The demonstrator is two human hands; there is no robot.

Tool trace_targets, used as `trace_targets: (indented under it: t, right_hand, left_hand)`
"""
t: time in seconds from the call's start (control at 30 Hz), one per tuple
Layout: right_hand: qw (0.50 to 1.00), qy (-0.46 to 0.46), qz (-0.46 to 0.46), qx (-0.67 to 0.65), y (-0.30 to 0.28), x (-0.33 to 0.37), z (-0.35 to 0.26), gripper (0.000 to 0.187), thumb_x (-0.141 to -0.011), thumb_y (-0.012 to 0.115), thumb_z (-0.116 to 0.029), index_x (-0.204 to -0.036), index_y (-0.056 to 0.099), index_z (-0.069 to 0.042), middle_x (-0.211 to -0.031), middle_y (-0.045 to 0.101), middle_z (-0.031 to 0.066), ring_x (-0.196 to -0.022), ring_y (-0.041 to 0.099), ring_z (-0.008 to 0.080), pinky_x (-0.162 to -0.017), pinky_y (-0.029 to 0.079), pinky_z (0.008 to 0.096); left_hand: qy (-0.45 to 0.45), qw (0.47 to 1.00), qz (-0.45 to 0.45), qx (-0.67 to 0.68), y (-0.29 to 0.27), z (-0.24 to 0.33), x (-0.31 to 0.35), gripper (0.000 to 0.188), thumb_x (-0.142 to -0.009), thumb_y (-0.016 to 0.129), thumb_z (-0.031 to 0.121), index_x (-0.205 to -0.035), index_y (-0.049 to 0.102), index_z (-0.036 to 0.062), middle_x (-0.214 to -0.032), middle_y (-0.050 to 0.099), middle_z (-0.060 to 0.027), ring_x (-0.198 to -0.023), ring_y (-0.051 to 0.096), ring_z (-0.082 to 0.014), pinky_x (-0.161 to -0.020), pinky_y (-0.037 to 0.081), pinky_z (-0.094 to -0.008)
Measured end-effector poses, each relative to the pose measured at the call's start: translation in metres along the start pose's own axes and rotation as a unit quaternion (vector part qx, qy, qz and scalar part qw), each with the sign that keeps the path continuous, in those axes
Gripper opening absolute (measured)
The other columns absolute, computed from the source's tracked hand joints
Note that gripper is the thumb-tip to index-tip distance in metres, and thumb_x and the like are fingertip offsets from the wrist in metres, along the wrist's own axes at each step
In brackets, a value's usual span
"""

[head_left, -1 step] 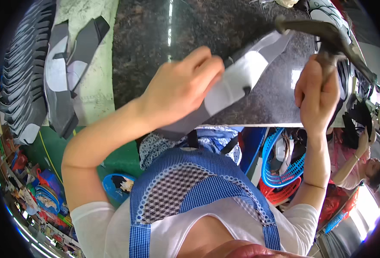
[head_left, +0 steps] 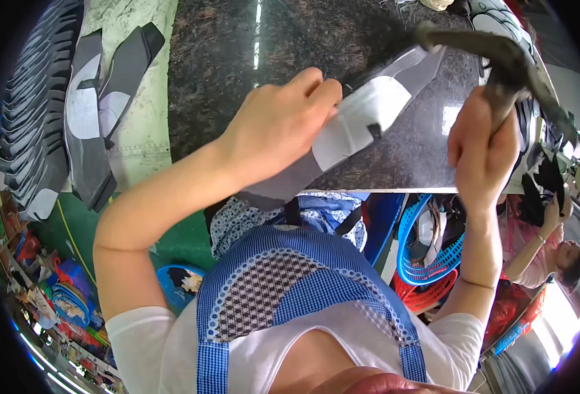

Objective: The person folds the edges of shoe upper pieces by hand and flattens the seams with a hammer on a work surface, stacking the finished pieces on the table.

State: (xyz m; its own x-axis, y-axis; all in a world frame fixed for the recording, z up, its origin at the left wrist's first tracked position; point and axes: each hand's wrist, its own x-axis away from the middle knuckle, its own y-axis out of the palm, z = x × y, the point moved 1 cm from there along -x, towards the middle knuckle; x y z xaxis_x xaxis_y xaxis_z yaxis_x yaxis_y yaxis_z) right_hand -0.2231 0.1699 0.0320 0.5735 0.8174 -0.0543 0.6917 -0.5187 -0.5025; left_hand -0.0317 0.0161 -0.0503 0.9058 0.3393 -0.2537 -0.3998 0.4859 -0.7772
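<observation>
A grey, strap-like flat piece with a white middle section (head_left: 362,108) lies slantwise on the dark stone-patterned tabletop (head_left: 217,65). It looks like a shoe upper part. My left hand (head_left: 280,125) is curled over its left edge, fingers pinched together; the fingertips on the piece are partly hidden. In my right hand (head_left: 485,154) is a dark metal hammer (head_left: 477,41), gripped by its handle. The hammer's round face is over the far end of the piece; whether it touches I cannot tell. The head is slightly blurred.
Left of the dark top lie two similar grey pieces (head_left: 85,164) and a long overlapping row of them (head_left: 47,157). Below the table's right side hang a blue basket (head_left: 405,256) and a red one (head_left: 428,299). Another person (head_left: 529,256) handles black pieces at right.
Very little differs. The hammer and both my hands stay nearly in place, and the whole view has shifted slightly. The black piece by the other person has changed shape a little.
</observation>
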Motion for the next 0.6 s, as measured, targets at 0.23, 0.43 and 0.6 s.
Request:
trace_targets:
  t: [0.23, 0.43, 0.6]
  right_hand:
    - [0.987, 0.045, -0.129, 0.090, 0.018, 0.001, 0.017, 0.013, -0.095, 0.061, -0.011, -0.096, 0.053, -0.001, -0.063, 0.057, 0.0151, -0.052, 0.057, 0.0203, -0.051, 0.043, 0.0372]
    - [0.938, -0.149, -0.235, 0.208, 0.030, 0.010, -0.002, 0.018, -0.093, 0.063, -0.013, -0.089, 0.049, -0.001, -0.059, 0.052, 0.0199, -0.056, 0.056, 0.0414, -0.051, 0.044, 0.0439]
    - [0.966, -0.098, -0.159, 0.177, 0.034, 0.004, -0.012, 0.015, -0.094, 0.061, -0.012, -0.088, 0.050, -0.002, -0.061, 0.054, 0.0184, -0.052, 0.058, 0.0371, -0.047, 0.045, 0.0411]
  left_hand:
    - [0.082, 0.995, 0.010, 0.057, -0.010, -0.010, 0.001, 0.020, -0.082, 0.070, 0.009, -0.100, 0.069, 0.0013, -0.084, 0.059, -0.0090, -0.075, 0.061, -0.0252, -0.061, 0.050, -0.0350]
    - [0.169, 0.982, 0.035, -0.080, -0.008, 0.002, 0.016, 0.021, -0.074, 0.067, 0.005, -0.094, 0.069, -0.0010, -0.084, 0.057, -0.0049, -0.071, 0.058, -0.0197, -0.060, 0.052, -0.0284]
    - [0.150, 0.977, 0.079, -0.127, -0.008, -0.001, 0.025, 0.021, -0.073, 0.069, 0.006, -0.093, 0.070, 0.0017, -0.080, 0.058, -0.0048, -0.071, 0.059, -0.0202, -0.061, 0.050, -0.0297]
